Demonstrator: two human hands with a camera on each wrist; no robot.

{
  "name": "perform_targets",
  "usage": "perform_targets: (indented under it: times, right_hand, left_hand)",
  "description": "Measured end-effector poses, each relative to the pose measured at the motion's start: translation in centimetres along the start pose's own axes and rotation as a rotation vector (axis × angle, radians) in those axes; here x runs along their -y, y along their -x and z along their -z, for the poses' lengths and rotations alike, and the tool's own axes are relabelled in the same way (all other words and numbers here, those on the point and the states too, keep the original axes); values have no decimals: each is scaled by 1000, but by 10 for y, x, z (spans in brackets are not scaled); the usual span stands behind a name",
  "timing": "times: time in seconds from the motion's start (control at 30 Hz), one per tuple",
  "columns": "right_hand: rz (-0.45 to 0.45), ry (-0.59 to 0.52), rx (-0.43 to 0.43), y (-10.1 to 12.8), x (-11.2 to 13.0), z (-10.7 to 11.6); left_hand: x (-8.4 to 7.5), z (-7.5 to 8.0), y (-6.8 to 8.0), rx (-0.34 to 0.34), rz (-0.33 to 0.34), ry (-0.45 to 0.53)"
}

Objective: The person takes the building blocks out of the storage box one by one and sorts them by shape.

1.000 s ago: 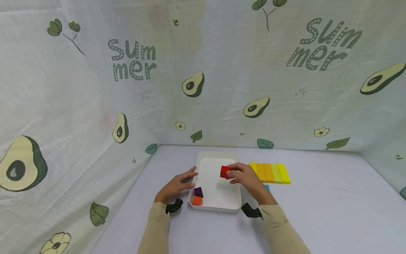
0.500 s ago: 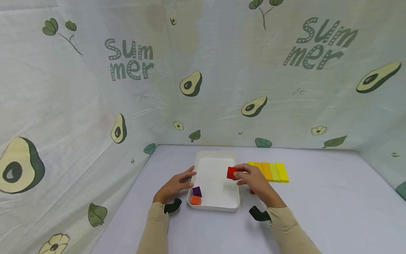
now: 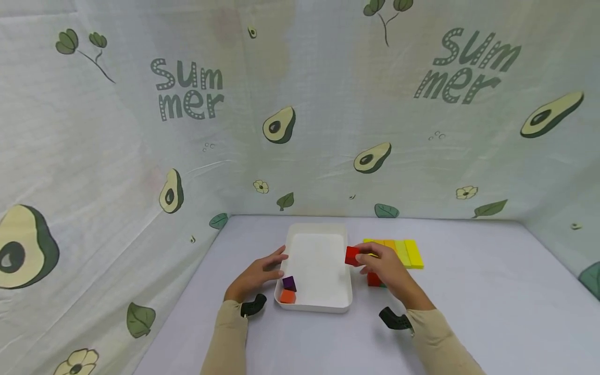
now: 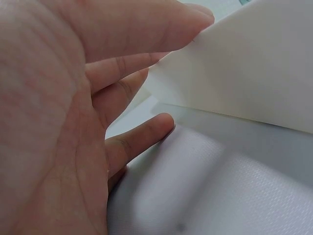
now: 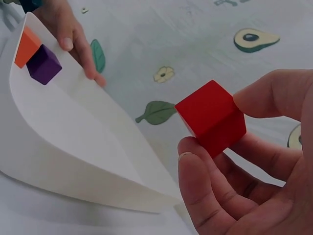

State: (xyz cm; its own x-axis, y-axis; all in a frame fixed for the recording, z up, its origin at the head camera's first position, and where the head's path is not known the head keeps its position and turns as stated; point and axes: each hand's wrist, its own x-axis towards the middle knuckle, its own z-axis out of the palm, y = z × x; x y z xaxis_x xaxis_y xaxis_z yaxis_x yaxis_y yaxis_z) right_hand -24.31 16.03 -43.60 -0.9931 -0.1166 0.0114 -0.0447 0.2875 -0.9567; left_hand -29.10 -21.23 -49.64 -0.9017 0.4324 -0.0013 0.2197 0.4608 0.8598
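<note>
Here the right hand (image 3: 384,268) pinches the red cube (image 3: 352,255) above the white tray's (image 3: 319,307) right rim, beside the yellow-orange blocks (image 3: 398,252). The left hand (image 3: 255,273), fingers relaxed, touches the left wall; a purple cube (image 3: 289,283) and an orange cube (image 3: 287,296) occupy the tray's near-left corner.

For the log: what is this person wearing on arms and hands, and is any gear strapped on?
Both forearms are covered by long beige sleeves that end at the wrists. The left hand and right hand are bare, with no gloves, rings or markings visible. A small black device sits at each wrist: left wrist device, right wrist device. No cables show.
</note>
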Motion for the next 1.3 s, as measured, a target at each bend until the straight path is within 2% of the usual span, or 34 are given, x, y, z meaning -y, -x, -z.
perform_targets:
  times: [0.47,0.7,1.3]
  right_hand:
    - [49,-3,4,12,-2,21]
    - [32,11,-6,17,-5,32]
    - [15,122,-15,25,-16,67]
  left_hand:
    - [3,1,-1,6,6,22]
    - [4,1,-1,9,4,25]
    - [2,2,0,10,-11,26]
